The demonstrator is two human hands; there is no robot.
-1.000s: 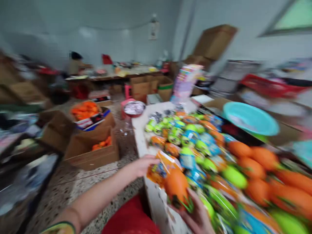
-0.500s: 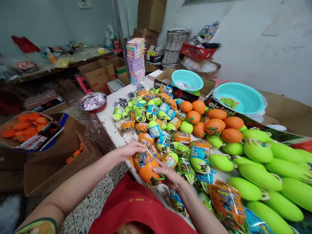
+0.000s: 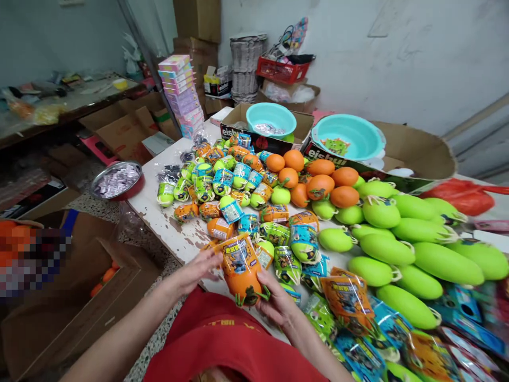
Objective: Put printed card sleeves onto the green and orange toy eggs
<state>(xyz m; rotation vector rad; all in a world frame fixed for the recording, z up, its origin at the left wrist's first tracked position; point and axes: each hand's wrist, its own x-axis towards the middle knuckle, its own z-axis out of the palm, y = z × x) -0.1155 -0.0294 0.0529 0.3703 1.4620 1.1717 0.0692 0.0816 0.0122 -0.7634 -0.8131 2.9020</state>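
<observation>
Okay, your right hand (image 3: 275,303) grips the orange egg-shaped piece (image 3: 243,281) in its printed orange plastic wrapper (image 3: 238,254), by the white peeling desk (image 3: 153,217); your left hand (image 3: 199,271) is at the wrapper's edge, grip unclear. Wrapper print too small to read. Black-sided cardboard box (image 3: 248,139): "eishu" legible. Lower-left orange heap (image 3: 24,249) pixelated, cut off. Turquoise plastic basin (image 3: 368,142): green pieces. Red-sided metal bowl (image 3: 130,191): silvery packets.

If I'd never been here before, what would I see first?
Probably the bright green ovals, crowded on the right side of the table, with plain orange ones beside them, nearer its middle. Then the orange piece in a printed wrapper, held by the right hand, with the left hand at the wrapper's edge. Two turquoise basins also stand out, at the far side.
</observation>
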